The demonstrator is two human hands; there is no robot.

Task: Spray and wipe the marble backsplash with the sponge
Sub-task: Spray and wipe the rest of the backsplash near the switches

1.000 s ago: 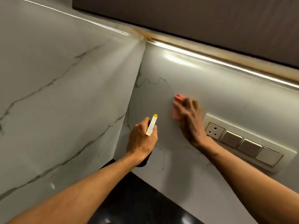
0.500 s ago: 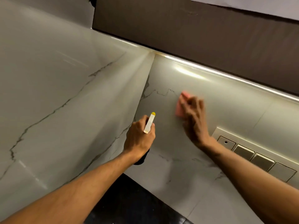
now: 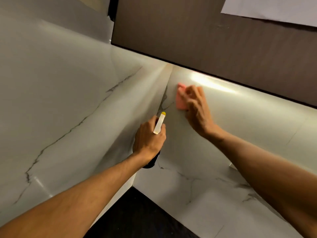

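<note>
Extended fingers (image 3: pixel 188 93) of the right hand (image 3: pixel 197 109) press the sponge (image 3: pixel 179 101) flat on the backsplash (image 3: pixel 243 121) for even contact, while the left hand (image 3: pixel 148 139) grips the spray bottle (image 3: pixel 159 123), nozzle toward the wall, probably for respraying.

- Single view, worn on the person's head, facing forward into the inside corner of the marble backsplash (image 3: pixel 240 117)
- Close to the wall; dark cabinet (image 3: pixel 188 40) at far top, black counter (image 3: pixel 137 219) at near bottom
</note>
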